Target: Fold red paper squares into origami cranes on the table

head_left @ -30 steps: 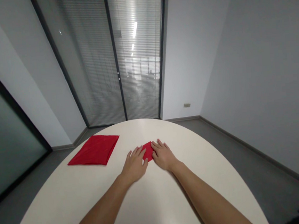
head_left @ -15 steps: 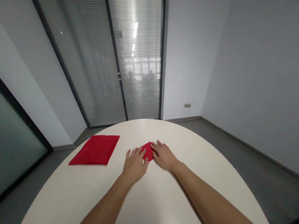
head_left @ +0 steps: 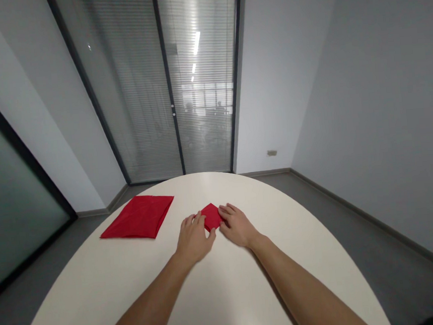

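Rests bare left hand (head_left: 193,239) and right hand (head_left: 239,227) apart, unclenched, touching opposite sides of a small, red, angular cloth-or-paper sheet (head_left: 211,216), equally near both, short of the round white tabletop's (head_left: 302,236) far edge.

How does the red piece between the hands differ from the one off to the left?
The small red piece looks much smaller than the large red piece. The left hand and right hand touch the small red piece, while no hand touches the large red piece. Both are red and lie on the white table.
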A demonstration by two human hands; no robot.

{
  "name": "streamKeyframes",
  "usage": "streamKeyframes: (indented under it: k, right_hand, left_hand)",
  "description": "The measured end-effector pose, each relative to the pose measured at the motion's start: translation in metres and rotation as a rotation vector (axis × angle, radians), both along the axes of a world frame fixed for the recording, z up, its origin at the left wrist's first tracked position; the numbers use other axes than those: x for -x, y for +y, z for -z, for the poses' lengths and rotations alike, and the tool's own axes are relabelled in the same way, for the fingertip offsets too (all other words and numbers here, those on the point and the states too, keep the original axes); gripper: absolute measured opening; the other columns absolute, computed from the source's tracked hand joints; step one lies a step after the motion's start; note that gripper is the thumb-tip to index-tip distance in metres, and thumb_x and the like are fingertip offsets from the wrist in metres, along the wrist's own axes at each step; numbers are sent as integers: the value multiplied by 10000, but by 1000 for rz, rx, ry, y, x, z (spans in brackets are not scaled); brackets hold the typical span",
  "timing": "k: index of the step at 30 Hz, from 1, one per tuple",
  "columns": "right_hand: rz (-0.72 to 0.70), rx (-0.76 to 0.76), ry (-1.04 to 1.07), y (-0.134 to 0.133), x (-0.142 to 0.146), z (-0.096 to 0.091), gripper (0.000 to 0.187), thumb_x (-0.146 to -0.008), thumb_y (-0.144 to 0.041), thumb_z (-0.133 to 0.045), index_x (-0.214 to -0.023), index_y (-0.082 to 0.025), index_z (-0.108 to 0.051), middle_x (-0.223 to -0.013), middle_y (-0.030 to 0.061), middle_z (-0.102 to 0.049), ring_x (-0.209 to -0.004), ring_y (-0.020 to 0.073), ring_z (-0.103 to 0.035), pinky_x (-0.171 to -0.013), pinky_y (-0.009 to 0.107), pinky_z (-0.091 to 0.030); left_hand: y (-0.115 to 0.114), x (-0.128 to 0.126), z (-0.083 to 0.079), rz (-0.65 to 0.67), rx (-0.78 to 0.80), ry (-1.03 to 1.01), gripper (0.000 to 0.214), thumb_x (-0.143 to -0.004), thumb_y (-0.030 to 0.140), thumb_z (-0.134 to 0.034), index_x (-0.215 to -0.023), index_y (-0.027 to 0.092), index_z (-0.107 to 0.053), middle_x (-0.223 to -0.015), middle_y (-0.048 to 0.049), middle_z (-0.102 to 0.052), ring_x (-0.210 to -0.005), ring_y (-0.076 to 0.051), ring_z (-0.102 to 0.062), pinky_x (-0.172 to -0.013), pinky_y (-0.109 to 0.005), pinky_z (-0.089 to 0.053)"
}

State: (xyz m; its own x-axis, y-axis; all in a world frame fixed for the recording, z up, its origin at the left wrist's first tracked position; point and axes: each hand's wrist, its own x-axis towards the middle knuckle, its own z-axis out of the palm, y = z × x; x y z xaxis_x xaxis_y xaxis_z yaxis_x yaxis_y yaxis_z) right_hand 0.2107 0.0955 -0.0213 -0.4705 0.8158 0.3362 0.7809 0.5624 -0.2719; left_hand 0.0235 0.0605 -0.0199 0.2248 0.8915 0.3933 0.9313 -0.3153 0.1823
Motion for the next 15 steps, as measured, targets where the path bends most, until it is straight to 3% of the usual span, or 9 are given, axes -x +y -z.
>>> streamKeyframes:
  k: [6,15]
  right_hand:
    - [-112,-45,84,-4,-1,-7,434,-848,-273,-607,-1250,-134,-692,-1284,131,-677,-1212,283,-560,-1107,426,-385]
    - [-80,-15,119,-7,0,-13,265,-944,-223,-537,-1127,-198,-728,-1130,70,-740,-1066,215,-621,-983,342,-423]
  left_hand:
    - [2,0,-4,-21,-20,-21,421,-958,401,-492,-1196,100,-665,-1332,-191,-643,-1198,-338,-581,-1056,-482,-407]
    - [1,0,-12,-16,-34,-46,336,-953,388,-507,-1088,132,-678,-1024,-144,-734,-1002,-308,-641,-944,-440,-441]
